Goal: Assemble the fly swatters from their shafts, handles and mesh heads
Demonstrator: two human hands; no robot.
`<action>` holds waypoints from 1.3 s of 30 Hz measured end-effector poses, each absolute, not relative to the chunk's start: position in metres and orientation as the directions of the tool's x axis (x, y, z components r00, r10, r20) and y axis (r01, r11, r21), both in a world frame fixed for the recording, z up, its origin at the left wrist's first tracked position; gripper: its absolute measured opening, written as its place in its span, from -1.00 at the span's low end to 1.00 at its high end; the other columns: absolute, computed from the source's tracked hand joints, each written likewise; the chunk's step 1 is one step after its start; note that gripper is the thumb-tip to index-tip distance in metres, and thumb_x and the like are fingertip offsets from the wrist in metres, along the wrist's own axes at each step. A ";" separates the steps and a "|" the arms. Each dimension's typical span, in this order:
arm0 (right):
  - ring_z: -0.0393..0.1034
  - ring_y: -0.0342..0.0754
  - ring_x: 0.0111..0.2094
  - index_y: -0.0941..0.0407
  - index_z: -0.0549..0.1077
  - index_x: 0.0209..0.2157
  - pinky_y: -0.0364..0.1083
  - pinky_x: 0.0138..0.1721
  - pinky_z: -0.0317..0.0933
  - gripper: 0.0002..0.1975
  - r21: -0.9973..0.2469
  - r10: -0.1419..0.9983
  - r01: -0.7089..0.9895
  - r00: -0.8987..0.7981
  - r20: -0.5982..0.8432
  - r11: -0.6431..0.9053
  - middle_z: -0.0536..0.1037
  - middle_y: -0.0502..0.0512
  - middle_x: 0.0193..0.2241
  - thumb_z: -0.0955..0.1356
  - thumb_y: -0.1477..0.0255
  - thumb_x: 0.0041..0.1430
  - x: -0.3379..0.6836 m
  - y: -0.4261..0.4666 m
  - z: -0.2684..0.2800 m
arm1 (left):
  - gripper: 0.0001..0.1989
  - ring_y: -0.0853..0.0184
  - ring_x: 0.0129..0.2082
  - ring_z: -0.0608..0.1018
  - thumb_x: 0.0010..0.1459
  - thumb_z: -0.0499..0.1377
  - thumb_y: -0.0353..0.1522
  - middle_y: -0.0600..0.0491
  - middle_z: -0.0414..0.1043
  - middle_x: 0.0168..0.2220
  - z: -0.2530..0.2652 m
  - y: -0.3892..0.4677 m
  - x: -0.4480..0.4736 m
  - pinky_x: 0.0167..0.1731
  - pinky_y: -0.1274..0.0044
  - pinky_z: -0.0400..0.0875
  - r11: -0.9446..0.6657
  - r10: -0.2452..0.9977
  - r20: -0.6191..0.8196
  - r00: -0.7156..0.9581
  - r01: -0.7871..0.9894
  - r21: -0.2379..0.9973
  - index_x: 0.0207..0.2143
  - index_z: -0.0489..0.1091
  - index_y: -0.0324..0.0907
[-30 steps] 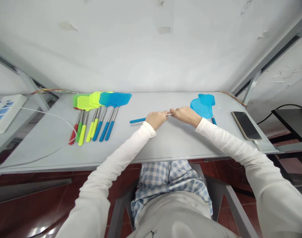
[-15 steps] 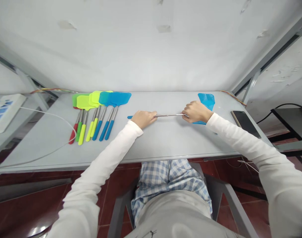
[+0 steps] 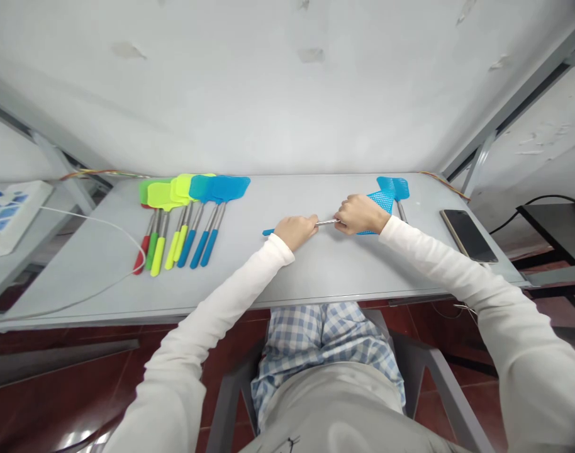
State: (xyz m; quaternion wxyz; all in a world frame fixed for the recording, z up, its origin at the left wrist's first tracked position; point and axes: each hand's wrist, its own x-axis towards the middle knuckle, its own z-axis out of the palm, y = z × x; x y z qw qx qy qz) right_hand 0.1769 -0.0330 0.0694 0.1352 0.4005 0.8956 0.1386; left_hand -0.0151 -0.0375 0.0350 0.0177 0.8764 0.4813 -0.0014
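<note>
A blue fly swatter [image 3: 382, 201] lies crosswise between my hands, just above the table. My left hand [image 3: 297, 231] is closed round its shaft near the blue handle, whose end sticks out to the left. My right hand [image 3: 360, 214] grips the metal shaft close to the perforated head, which it partly hides. Only a short piece of shaft shows between the two hands. Behind my right hand, another blue fly swatter [image 3: 401, 189] rests on the table, its lower part covered by my forearm.
At the left of the table [image 3: 287, 277] lie several fly swatters [image 3: 205, 226] in red, green, yellow and blue, heads overlapping. A white cable [image 3: 112, 223] crosses that side. A phone [image 3: 465, 234] lies at the right. The wall [image 3: 287, 107] borders the back edge.
My hands have come closer together, so the shaft between them looks shorter. My left hand moved right, my right hand slightly left. More of the other blue swatter shows.
</note>
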 end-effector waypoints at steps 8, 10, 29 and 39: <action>0.06 0.18 0.24 0.19 0.24 0.15 0.22 0.20 -0.17 -0.56 0.224 0.716 0.838 -0.543 0.440 0.498 0.26 0.32 0.20 0.12 0.36 0.30 0.184 -0.042 0.057 | -0.66 0.45 -0.56 0.24 0.12 0.12 -0.25 0.19 0.08 -0.63 0.027 -0.026 -0.014 -0.45 0.54 0.11 -0.318 0.913 0.031 0.406 0.664 0.677 -0.60 0.07 -0.15; 0.04 0.22 0.23 0.18 0.24 0.13 0.24 0.19 -0.17 -0.57 0.100 0.770 0.914 -0.386 0.507 0.392 0.24 0.33 0.20 0.10 0.33 0.31 0.176 -0.049 0.052 | -0.70 0.48 -0.58 0.21 0.10 0.13 -0.27 0.23 0.06 -0.62 0.023 -0.027 -0.010 -0.46 0.56 0.12 -0.228 0.922 -0.005 0.387 0.553 0.801 -0.56 0.07 -0.14; 0.43 0.08 -0.19 0.21 0.46 -0.24 -0.07 -0.21 0.14 -0.56 -0.284 0.990 0.949 0.141 -0.015 -0.140 0.56 0.34 -0.21 0.06 0.30 0.33 0.214 -0.019 0.012 | -0.73 0.20 -0.04 0.44 0.15 0.04 -0.33 -0.14 0.41 -0.10 0.009 -0.030 -0.050 0.04 0.31 0.29 -0.323 0.925 0.067 0.374 0.680 0.658 -0.13 0.36 -0.25; 0.35 0.23 -0.14 0.38 0.39 -0.14 0.07 -0.13 0.13 -0.59 0.038 0.969 0.989 0.129 0.211 -0.141 0.48 0.51 -0.18 0.13 0.35 0.24 0.262 -0.038 -0.009 | -0.60 -0.16 0.08 0.33 0.12 -0.02 -0.39 -0.45 0.24 0.04 0.008 -0.013 -0.149 -0.02 0.10 0.26 0.194 0.950 0.208 -0.233 0.962 0.194 -0.01 0.25 -0.42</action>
